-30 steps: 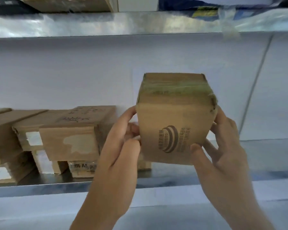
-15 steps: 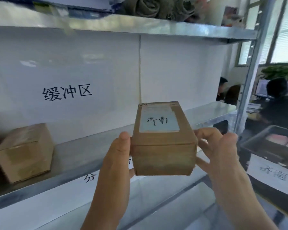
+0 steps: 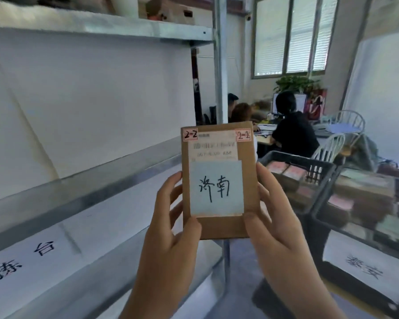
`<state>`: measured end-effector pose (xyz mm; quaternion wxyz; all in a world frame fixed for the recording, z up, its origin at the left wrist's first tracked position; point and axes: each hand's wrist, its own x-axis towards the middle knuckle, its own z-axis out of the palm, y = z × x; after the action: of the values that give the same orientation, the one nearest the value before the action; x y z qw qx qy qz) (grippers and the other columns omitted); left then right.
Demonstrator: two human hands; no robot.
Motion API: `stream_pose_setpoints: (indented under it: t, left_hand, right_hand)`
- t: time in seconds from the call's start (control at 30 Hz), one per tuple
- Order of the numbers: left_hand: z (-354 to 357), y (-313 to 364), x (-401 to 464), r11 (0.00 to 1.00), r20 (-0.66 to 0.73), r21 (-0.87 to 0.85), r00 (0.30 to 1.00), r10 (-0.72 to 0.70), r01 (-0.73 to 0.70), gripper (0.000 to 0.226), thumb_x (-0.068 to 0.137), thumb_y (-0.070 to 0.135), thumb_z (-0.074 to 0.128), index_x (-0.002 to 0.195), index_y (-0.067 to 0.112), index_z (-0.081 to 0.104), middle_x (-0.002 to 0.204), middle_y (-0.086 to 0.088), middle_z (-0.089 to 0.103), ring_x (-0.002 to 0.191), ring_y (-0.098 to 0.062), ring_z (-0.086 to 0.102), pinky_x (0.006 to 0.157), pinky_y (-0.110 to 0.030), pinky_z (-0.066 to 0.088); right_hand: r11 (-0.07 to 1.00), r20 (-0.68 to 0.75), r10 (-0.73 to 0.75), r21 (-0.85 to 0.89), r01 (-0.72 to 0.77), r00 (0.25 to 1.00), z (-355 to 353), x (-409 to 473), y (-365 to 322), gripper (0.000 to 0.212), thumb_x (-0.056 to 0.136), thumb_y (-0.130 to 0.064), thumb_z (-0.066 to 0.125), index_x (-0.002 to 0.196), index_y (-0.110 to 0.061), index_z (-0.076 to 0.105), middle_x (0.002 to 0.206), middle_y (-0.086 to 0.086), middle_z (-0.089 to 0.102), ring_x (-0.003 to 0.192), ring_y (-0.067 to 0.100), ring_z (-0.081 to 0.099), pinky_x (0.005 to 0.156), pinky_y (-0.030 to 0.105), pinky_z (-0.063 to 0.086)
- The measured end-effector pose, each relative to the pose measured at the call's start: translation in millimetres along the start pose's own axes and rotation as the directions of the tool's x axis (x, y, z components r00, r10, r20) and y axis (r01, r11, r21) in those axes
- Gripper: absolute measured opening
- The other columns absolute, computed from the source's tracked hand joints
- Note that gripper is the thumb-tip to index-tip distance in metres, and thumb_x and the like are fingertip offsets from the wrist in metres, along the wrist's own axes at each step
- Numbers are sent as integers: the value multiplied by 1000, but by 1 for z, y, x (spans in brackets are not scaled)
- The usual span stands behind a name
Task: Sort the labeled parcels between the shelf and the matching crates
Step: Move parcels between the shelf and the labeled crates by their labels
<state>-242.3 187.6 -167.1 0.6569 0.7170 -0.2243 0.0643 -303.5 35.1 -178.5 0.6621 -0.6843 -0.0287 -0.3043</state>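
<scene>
1. Parcel (image 3: 218, 180) held upright at chest height, between shelf (image 3: 115, 171) on the left and crates (image 3: 318, 180) on the right; half a second ago tilted flat, top label only partly seen; now turned label-face toward the camera.
2. Left hand (image 3: 171, 229) gripping the left edge, thumb curled onto the front lower corner; fingers wrapped behind.
3. Right hand (image 3: 272, 217) gripping the right edge, thumb on the front; fingers curled along the side.
4. White label (image 3: 216, 187) with handwriting now fully readable; two "2-2" stickers (image 3: 190, 135) on the top corners newly visible.
5. View swung right since earlier; crates nearer, seated people (image 3: 290, 132) behind.
</scene>
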Motion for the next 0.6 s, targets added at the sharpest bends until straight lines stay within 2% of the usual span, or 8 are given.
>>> stream_pose_setpoints:
  t: [0.07, 0.13, 0.2, 0.27, 0.37, 0.43, 0.53, 0.6]
  left_hand:
    - [28, -2, 7, 1000, 23, 7, 1000, -16, 16, 53, 94, 42, 59, 132, 72, 39, 129, 41, 56, 125, 1, 59, 82, -14, 59]
    - [50, -10, 15, 1000, 36, 14, 999, -27, 27, 52, 97, 38, 61, 133, 69, 41, 129, 40, 56, 123, 2, 59, 86, -19, 60]
    - [71, -22, 24, 999, 71, 16, 996, -48, 47, 50, 100, 33, 62, 132, 67, 44, 128, 40, 58, 122, 0, 60, 88, -29, 63]
    - [93, -33, 35, 997, 137, 6, 988, -74, 74, 48, 93, 37, 56, 125, 72, 48, 123, 43, 59, 118, 5, 61, 80, -27, 64]
    - [120, -55, 56, 993, 210, -30, 972, -104, 113, 52, 101, 26, 54, 108, 78, 56, 112, 42, 63, 110, 15, 61, 66, -13, 57]
    - [134, -70, 72, 991, 246, -38, 962, -115, 129, 47, 93, 35, 45, 110, 77, 58, 114, 37, 64, 113, 10, 63, 71, -19, 59]
    - [147, -94, 104, 994, 279, -53, 957, -73, 92, 51, 87, 35, 40, 112, 73, 62, 115, 41, 62, 119, 4, 61, 81, -26, 60]
    - [151, -106, 123, 996, 314, -82, 949, -7, 34, 46, 93, 38, 40, 127, 59, 63, 127, 38, 61, 129, -2, 58, 98, -33, 55]
  right_hand:
    - [999, -23, 25, -40, -26, 999, -25, 3, 10, 79, 103, 9, 43, 155, -49, 33, 144, -24, 59, 136, 4, 56, 109, 35, 52]
    - [994, -57, 41, -95, -47, 997, -45, 7, 18, 78, 99, -9, 47, 153, -61, 29, 155, -23, 48, 144, 9, 49, 114, 45, 47]
    - [979, -127, 77, -179, -100, 989, -62, 12, 28, 80, 92, -20, 48, 151, -68, 23, 160, -21, 41, 146, 12, 45, 114, 46, 46]
    - [962, -203, 104, -228, -150, 974, -78, 18, 39, 76, 95, -26, 51, 152, -66, 21, 156, -24, 42, 142, 5, 45, 110, 35, 49]
    - [912, -291, 121, -344, -222, 949, -91, 29, 51, 70, 89, -44, 62, 149, -58, 27, 144, -32, 42, 127, -9, 47, 88, 8, 49]
    - [863, -329, 137, -424, -276, 934, -94, 41, 59, 72, 78, -62, 65, 140, -61, 29, 137, -34, 39, 120, -12, 48, 80, 10, 51]
    - [769, -348, 171, -538, -345, 922, -94, 70, 73, 82, 62, -81, 60, 135, -63, 27, 131, -33, 31, 119, -7, 45, 89, 24, 54]
    - [707, -363, 209, -585, -397, 908, -92, 98, 85, 86, 60, -86, 62, 134, -63, 23, 126, -24, 31, 113, 3, 47, 89, 31, 53]
